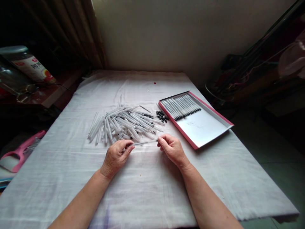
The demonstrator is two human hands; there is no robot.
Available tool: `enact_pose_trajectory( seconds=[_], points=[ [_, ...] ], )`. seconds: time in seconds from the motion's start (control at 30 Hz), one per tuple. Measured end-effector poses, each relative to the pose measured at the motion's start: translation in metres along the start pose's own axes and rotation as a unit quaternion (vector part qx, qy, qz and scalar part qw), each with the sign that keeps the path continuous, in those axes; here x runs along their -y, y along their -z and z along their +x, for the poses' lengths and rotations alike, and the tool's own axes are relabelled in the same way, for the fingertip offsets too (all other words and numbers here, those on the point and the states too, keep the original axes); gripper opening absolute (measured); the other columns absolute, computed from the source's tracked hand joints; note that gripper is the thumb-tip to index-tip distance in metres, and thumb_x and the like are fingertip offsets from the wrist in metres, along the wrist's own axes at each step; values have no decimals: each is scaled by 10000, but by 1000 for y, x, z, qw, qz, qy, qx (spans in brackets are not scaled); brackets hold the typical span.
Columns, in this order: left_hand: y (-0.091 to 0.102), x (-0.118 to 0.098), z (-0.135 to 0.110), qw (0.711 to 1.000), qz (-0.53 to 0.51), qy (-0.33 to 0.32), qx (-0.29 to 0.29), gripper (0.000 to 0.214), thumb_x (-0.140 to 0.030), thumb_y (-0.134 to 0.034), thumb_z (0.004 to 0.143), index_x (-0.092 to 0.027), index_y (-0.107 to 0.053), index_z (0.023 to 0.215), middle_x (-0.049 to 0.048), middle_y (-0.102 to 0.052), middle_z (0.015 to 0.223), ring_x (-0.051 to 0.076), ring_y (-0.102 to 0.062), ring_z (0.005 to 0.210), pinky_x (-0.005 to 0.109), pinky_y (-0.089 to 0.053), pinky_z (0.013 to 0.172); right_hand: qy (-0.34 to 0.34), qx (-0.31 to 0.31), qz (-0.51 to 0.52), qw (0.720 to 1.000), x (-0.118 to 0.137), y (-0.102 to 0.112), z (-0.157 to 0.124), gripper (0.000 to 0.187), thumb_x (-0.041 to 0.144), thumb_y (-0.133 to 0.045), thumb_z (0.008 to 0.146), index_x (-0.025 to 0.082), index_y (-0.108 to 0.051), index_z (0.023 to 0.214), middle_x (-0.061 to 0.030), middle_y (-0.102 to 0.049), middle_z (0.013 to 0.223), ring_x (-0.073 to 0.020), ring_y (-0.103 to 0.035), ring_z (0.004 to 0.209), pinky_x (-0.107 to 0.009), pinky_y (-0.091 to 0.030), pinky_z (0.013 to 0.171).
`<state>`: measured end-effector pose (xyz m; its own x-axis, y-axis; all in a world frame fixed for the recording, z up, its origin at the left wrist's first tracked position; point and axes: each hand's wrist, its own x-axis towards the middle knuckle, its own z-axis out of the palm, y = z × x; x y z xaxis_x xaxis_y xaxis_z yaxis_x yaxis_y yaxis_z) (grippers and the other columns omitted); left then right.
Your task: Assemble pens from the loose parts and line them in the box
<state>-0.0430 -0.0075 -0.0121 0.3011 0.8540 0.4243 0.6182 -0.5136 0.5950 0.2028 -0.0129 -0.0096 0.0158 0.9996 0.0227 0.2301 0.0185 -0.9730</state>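
Between my two hands a thin translucent pen [145, 142] is stretched level above the cloth. My left hand [118, 155] pinches its left end, and my right hand [172, 149] closes round its right end, where a bit of dark shows at the fingertips. Just beyond my hands lies a loose pile of whitish pen barrels [124, 122], pointing in many directions. Small black pen plugs [162, 116] sit in a heap at the right of the pile. A shallow red-edged box lid [214, 135] holds a neat row of pens [182, 105] with black ends.
A wrinkled white cloth [71, 165] covers the table. A small red bit [154, 83] lies near its far edge. On a side surface at left stand a labelled jar [30, 65] and a pair of glasses [27, 92]. Something pink [22, 151] is beside the table's left edge.
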Motion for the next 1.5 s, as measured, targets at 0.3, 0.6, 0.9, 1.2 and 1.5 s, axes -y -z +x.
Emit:
enact_pose_trajectory(
  seconds=[0.3,0.6,0.9,1.2,1.5],
  points=[
    [-2,-5,3,996,27,-71,37,156,-301,-552,920,-195,-657,962,40,-708,801,159,-648,726,277,-505,707,225,79,-253,938,4,-11,-6,305,306,-642,850,246,-669,1147,-88,-715,1004,-210,-644,879,-328,-498,807],
    [15,13,17,947,313,-76,2,196,-248,-603,873,-236,-698,1044,103,-680,1100,304,-584,1031,452,-419,877,184,34,-286,940,-3,4,-2,181,269,-537,910,229,-696,987,-70,-712,890,-198,-663,815,-300,-507,756],
    [12,7,14,961,268,-40,-50,185,-327,-536,916,-222,-675,976,104,-672,986,274,-588,930,429,-425,844,178,-10,-209,962,-4,-1,-2,241,240,-526,893,219,-692,1066,-93,-741,1011,-224,-694,917,-342,-543,830],
    [4,-9,9,961,-190,192,-56,393,-425,-450,950,-193,-551,1251,29,-603,858,107,-570,628,233,-502,559,171,46,-124,976,12,-12,-12,226,235,-547,844,216,-735,968,-59,-770,861,-191,-718,751,-286,-560,721],
    [3,-17,11,872,-390,293,-38,407,-497,-664,792,-194,-498,1009,37,-650,929,91,-590,604,150,-403,408,163,89,-105,977,16,-19,-16,218,244,-555,848,194,-746,939,-67,-770,834,-186,-710,711,-278,-548,692]
  ],
)
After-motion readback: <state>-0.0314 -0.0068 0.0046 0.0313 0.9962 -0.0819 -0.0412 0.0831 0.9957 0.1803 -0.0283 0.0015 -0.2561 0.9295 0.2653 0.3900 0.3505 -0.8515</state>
